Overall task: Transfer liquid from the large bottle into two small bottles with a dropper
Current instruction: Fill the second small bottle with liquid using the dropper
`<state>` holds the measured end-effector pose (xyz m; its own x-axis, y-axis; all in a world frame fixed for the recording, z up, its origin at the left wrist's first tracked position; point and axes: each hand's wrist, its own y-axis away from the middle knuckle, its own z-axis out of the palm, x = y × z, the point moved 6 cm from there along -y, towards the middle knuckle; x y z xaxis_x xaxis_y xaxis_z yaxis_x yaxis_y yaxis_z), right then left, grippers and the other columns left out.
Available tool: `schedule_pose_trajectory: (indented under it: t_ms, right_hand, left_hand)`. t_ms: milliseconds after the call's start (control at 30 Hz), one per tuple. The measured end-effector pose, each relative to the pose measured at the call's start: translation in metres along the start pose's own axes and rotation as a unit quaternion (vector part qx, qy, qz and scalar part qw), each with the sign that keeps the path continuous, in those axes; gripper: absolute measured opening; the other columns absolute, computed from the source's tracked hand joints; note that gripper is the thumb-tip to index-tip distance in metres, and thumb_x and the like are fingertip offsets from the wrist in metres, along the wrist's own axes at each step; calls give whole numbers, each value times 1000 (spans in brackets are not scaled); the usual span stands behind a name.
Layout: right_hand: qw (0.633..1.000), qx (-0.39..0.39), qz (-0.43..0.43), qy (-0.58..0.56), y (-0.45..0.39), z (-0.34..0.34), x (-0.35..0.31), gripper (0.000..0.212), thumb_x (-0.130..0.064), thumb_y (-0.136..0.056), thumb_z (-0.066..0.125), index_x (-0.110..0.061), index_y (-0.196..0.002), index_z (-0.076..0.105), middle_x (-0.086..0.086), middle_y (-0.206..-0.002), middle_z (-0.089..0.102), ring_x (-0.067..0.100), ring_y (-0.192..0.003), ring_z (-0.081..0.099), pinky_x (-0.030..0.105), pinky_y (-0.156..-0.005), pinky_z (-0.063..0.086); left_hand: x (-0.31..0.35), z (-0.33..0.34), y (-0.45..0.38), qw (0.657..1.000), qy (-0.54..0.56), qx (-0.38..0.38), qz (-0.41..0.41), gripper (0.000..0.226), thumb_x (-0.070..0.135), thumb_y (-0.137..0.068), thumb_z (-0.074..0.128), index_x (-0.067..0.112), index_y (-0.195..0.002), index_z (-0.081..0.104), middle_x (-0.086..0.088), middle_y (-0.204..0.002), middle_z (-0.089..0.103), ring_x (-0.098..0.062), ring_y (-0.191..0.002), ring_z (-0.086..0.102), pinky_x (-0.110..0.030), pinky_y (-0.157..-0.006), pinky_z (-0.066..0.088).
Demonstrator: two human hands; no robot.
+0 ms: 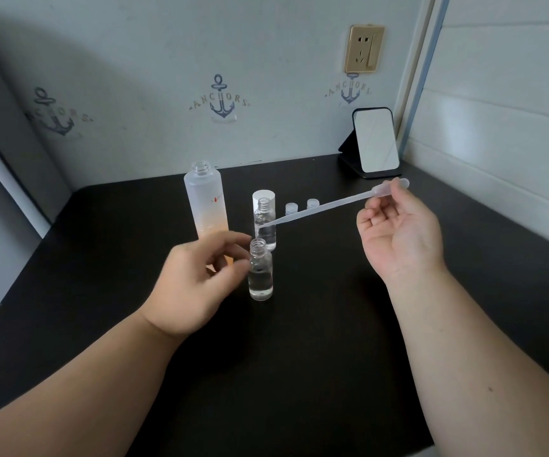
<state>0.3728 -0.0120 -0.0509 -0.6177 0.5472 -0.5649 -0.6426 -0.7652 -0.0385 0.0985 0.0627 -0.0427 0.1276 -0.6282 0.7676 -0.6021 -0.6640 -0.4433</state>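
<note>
Head view: right hand (398, 232) pinching bulb of plastic dropper (329, 203), tip hanging above near small bottle (260, 273), roughly two-thirds full of clear liquid. Left hand (197, 278) fingers loosely curled beside that bottle; contact unclear. Far small bottle (265, 225) sitting uncapped, holding clear liquid. Large frosted bottle (208, 206) standing open, orange liquid in lower part. Two small caps (302, 207) lying on black table (299, 357).

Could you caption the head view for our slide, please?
Right hand holds dropper above two open small bottles.
</note>
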Motion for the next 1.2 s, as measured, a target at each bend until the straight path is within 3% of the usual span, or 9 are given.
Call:
schedule_pose_trajectory:
  t_ms: [133, 233, 333, 433, 567, 700, 800, 1033, 1200]
  right_hand:
    - [1000, 4, 2, -10, 1, 0, 1, 32, -14, -95, 66, -16, -66, 79, 0, -75, 70, 12, -61, 60, 22, -60, 47]
    - [1000, 7, 5, -16, 1, 1, 0, 31, -14, -95, 67, -17, -67, 79, 0, -75, 70, 12, -62, 61, 22, -60, 47]
    - [1000, 9, 10, -21, 2, 1, 1, 25, -14, -94, 69, -13, -70, 80, 1, -76, 70, 12, -62, 62, 23, -60, 48]
    - [1000, 12, 13, -17, 3, 1, 2, 27, -14, -94, 70, -15, -69, 80, 0, -77, 71, 12, -63, 63, 22, -60, 49]
    - [1000, 10, 14, -17, 3, 1, 2, 29, -13, -94, 69, -17, -67, 80, 0, -79, 72, 12, -65, 66, 22, -61, 50]
    - [1000, -13, 11, -18, 5, 4, 2, 32, -15, -96, 68, -21, -67, 78, -2, -86, 74, 12, -76, 70, 22, -66, 52]
    - [1000, -28, 7, -13, 6, 7, 1, 32, -18, -97, 67, -21, -68, 79, -3, -88, 75, 10, -80, 71, 22, -70, 53]
    - [999, -36, -4, 2, 8, 12, -2, 35, -19, -99, 65, -22, -67, 79, -5, -87, 75, 9, -80, 71, 21, -73, 53]
    - [999, -34, -11, 16, 8, 11, -2, 37, -19, -99, 64, -23, -66, 79, -6, -85, 75, 9, -80, 71, 20, -72, 52]
  left_hand:
    - [0, -30, 7, 977, 31, 209, -2, 18, 35, -83, 52, 35, -99, 61, 9, -86, 64, -9, -75, 60, -24, -67, 48]
    - [-8, -40, 6, 959, 31, 276, -49, 32, 33, -76, 59, 39, -107, 51, 12, -96, 54, -4, -85, 57, -20, -72, 46]
    - [-19, -34, -2, 964, 39, 244, -99, 62, 28, -74, 66, 30, -132, 45, 11, -115, 56, -2, -102, 59, -16, -78, 45]
    - [-31, -23, -9, 973, 35, 178, -140, 69, 35, -84, 73, 36, -144, 37, 24, -119, 57, 18, -102, 56, -13, -76, 45]
    - [-40, -20, -12, 972, -34, 155, -173, 53, 49, -87, 73, 39, -132, 48, 24, -105, 62, 14, -93, 61, -15, -74, 49]
    - [-33, -20, -11, 977, -30, 153, -149, 31, 41, -90, 72, 55, -109, 53, 31, -98, 65, 17, -92, 59, -14, -69, 48]
    - [-24, -20, -11, 981, -31, 153, -113, 42, 32, -90, 74, 68, -96, 52, 35, -98, 63, 13, -91, 61, -7, -61, 49]
    - [-21, -19, -10, 983, -64, 141, -101, 39, 35, -88, 73, 63, -106, 53, 26, -103, 63, -7, -94, 64, -45, -81, 58]
    - [-17, -20, -11, 982, -84, 148, -84, 40, 31, -89, 73, 63, -104, 54, 30, -104, 61, 6, -98, 56, -27, -75, 46]
